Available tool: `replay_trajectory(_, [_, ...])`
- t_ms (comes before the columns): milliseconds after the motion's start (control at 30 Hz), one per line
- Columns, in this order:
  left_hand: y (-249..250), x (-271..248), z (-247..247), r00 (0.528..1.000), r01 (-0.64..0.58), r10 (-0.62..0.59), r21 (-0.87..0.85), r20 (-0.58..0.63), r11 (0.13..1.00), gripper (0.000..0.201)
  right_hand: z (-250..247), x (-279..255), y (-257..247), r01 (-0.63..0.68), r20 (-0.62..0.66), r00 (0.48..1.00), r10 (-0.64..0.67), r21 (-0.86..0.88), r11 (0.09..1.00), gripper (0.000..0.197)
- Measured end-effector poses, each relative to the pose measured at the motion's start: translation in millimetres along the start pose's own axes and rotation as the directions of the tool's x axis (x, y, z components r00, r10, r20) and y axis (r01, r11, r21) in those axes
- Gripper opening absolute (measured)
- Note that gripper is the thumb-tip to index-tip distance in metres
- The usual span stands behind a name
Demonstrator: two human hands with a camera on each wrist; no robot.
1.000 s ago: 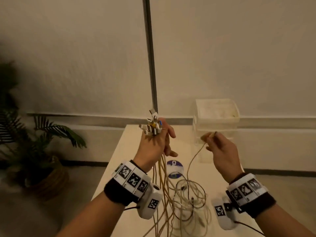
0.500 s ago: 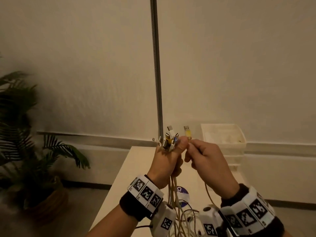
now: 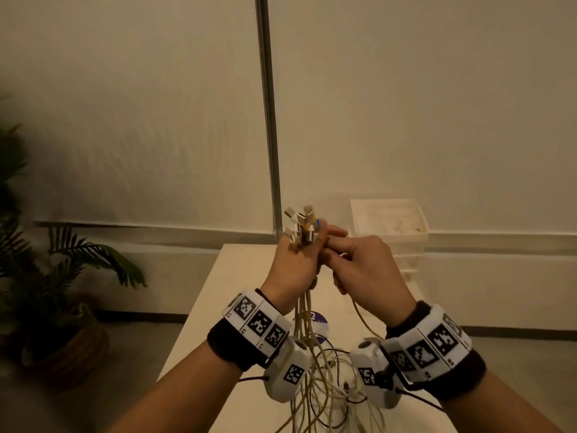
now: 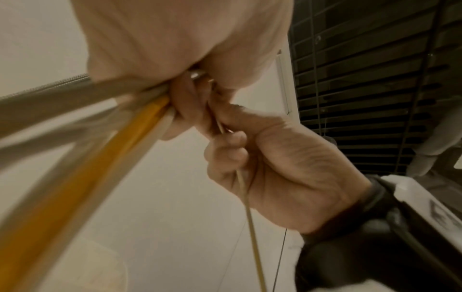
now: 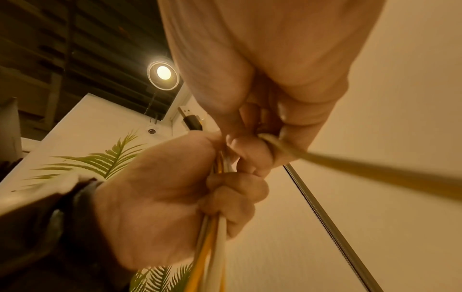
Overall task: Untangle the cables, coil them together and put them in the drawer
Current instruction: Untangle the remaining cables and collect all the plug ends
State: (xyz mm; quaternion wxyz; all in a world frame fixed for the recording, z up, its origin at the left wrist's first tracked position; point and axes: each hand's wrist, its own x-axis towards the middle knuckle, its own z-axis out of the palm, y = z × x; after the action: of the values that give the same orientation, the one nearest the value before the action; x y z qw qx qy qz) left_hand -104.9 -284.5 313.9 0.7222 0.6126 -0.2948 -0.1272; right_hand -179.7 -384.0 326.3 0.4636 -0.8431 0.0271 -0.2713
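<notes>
Midway through the untangling, by the look of it. Left hand [image 3: 295, 264] raised above the far end of the table [image 3: 243, 276], fist wrapped around a bundle of cables [image 3: 307, 310], with the plugs [image 3: 302, 225] fanned out above the knuckles. Right hand [image 3: 363, 270] pressed against the left, fingers curled and pinching one more cable [image 4: 246, 199], apparently feeding its end into the bundle. From the left wrist view, that thin cable running down out of the right fist; from the right wrist view, white and yellow strands gripped tight in the left palm. Below the wrists, the free lengths hanging to the near part of the table and lying there in a loose tangle [image 3: 334, 379] of overlapping loops, so plug ends largely gathered but lengths not yet separated. No coil formed yet. Drawer unit [image 3: 388, 223] standing at the far right corner of the table, well apart from the hands, its top drawer seemingly open; nothing from the bundle inside it as far as can be seen. Left to do, judging from this: combing the strands free, winding them together, and carrying the coil to the drawer.
</notes>
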Motion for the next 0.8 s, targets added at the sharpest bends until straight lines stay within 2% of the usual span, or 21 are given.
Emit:
replay_trajectory(67, [2,7,-11,0.994,-0.006,0.004,-0.014,-0.112,1.0,0.045,0,-9,11,-0.024,0.012,1.0,0.023,0.085,0.996,0.022])
replay_trajectory(133, [10,18,-30,0.969,-0.034,0.013,-0.08,-0.248,0.996,0.043,-3,-22,29,-0.123,0.096,0.989,0.109,0.157,0.98,0.019])
replay_trajectory(233, [30,24,-57,0.943,-0.13,0.078,-0.142,-0.322,0.981,0.047,-10,-43,63,-0.223,0.272,0.943,0.193,0.083,0.971,0.02])
replay_trajectory(300, [42,22,-68,0.961,-0.14,0.079,-0.22,-0.267,0.965,0.048,-17,-52,82,-0.218,0.311,0.924,0.221,-0.047,0.975,0.023])
replay_trajectory(367, [48,17,-74,0.99,-0.074,0.047,-0.199,-0.136,0.977,0.048,-22,-54,92,-0.252,0.308,0.913,0.269,-0.096,0.963,0.026])
replay_trajectory(433, [49,8,-65,0.998,-0.046,0.047,-0.025,0.051,0.999,0.04,-25,-49,91,-0.306,0.287,0.906,0.311,-0.065,0.95,0.029])
replay_trajectory(467, [46,3,-56,0.987,-0.08,0.064,0.102,0.145,0.992,0.031,-25,-45,85,-0.318,0.287,0.903,0.319,-0.052,0.947,0.03])
replay_trajectory(500, [40,-2,-46,0.967,-0.162,0.101,0.257,0.234,0.953,0.021,-24,-41,78,-0.313,0.293,0.904,0.312,-0.045,0.949,0.031])
replay_trajectory(533, [31,-5,-37,0.938,-0.274,0.142,0.422,0.317,0.864,0.013,-23,-37,69,-0.291,0.303,0.908,0.289,-0.042,0.956,0.032])
replay_trajectory(600, [6,-8,-22,0.874,-0.435,0.128,0.635,0.469,0.638,0.017,-22,-28,54,-0.268,0.314,0.915,0.255,-0.001,0.963,0.032])
replay_trajectory(633, [-3,-8,-17,0.872,-0.435,0.083,0.686,0.482,0.583,0.023,-23,-24,49,-0.288,0.312,0.914,0.26,0.047,0.957,0.03])
replay_trajectory(667, [-10,-7,-15,0.884,-0.411,0.057,0.712,0.464,0.57,0.028,-25,-21,47,-0.306,0.31,0.912,0.267,0.084,0.948,0.028])
replay_trajectory(800, [-20,-5,-13,0.917,-0.309,-0.02,0.741,0.398,0.596,0.027,-30,-15,47,-0.35,0.285,0.91,0.3,0.141,0.926,0.031])
